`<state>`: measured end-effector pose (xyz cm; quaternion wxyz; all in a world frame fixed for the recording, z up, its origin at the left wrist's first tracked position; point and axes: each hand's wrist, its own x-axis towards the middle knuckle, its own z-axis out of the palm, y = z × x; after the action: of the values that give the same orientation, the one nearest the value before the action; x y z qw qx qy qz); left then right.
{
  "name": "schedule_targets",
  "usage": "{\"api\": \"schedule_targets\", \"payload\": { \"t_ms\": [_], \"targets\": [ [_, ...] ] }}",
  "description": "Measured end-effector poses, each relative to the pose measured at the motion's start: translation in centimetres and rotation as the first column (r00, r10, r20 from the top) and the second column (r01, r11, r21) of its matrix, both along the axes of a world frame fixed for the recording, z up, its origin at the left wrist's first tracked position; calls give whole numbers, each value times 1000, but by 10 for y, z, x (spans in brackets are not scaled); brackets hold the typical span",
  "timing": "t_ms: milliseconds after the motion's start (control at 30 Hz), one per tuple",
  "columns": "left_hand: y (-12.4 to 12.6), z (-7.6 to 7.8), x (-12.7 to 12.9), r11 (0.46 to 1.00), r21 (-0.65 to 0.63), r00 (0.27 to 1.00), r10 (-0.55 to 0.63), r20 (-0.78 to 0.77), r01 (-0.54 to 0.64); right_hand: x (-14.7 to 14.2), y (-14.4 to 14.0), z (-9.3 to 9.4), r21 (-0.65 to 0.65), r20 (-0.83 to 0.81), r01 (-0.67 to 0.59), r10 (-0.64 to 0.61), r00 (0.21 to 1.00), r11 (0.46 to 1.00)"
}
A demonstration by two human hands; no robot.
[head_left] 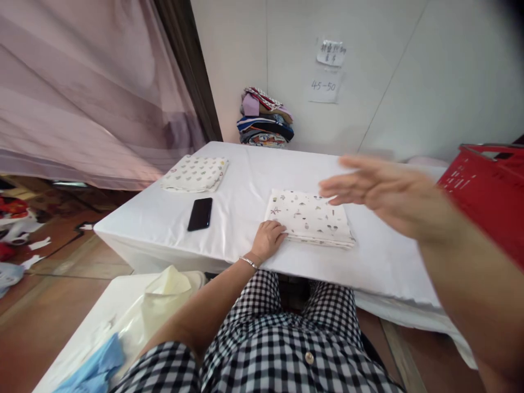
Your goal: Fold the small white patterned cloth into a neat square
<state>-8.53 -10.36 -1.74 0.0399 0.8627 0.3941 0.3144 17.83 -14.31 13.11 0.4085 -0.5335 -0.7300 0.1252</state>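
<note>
A folded white cloth point(311, 218) with small printed motifs lies in layers near the front edge of the white-covered table point(237, 229). My left hand point(269, 240) rests over its near left corner, palm down, with the fingers lying loosely on the cloth and table; it hides that corner. Raised above the cloth's right side, my right hand point(376, 191) is blurred by motion. Its fingers stretch to the left, apart from the cloth, and nothing shows in them.
Another folded printed cloth point(196, 173) lies at the table's left, with a black phone point(200, 214) in front. A stack of folded fabrics point(266, 120) stands by the wall. At right is a red basket point(487, 191). Lower left, a second white surface point(102, 305) bears a blue cloth point(96, 368).
</note>
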Motion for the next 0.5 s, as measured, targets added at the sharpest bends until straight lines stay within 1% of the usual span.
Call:
{"api": "schedule_targets", "payload": {
  "t_ms": [33,67,100,133,167,267,333,400,500],
  "targets": [
    [0,1,0,1000,7,1000,4,9,-4,-4,1,-4,-53,37,-76,78,996,996],
    [-1,1,0,1000,13,1000,9,15,-9,-8,2,-12,-106,81,-134,143,986,985],
    [-1,2,0,1000,19,1000,12,17,-12,-11,2,-24,-150,135,-164,184,974,975],
    [-1,4,0,1000,24,1000,9,15,-9,-14,2,-40,-168,196,-146,178,964,975],
    [-2,5,0,1000,28,1000,1,9,-1,-16,2,-58,-145,264,-101,137,955,984],
    [-1,8,-1,999,26,999,-35,-18,35,-16,0,-113,-112,424,-61,103,900,992],
    [-1,9,-4,999,18,999,-40,-35,41,-11,-3,-139,-70,468,-49,76,880,996],
    [0,10,-9,999,13,998,-32,-54,33,-3,-7,-151,-31,477,-46,55,877,998],
    [-1,11,-14,1000,16,998,-11,-60,12,10,-12,-153,24,456,-43,27,890,999]
  ]
}}
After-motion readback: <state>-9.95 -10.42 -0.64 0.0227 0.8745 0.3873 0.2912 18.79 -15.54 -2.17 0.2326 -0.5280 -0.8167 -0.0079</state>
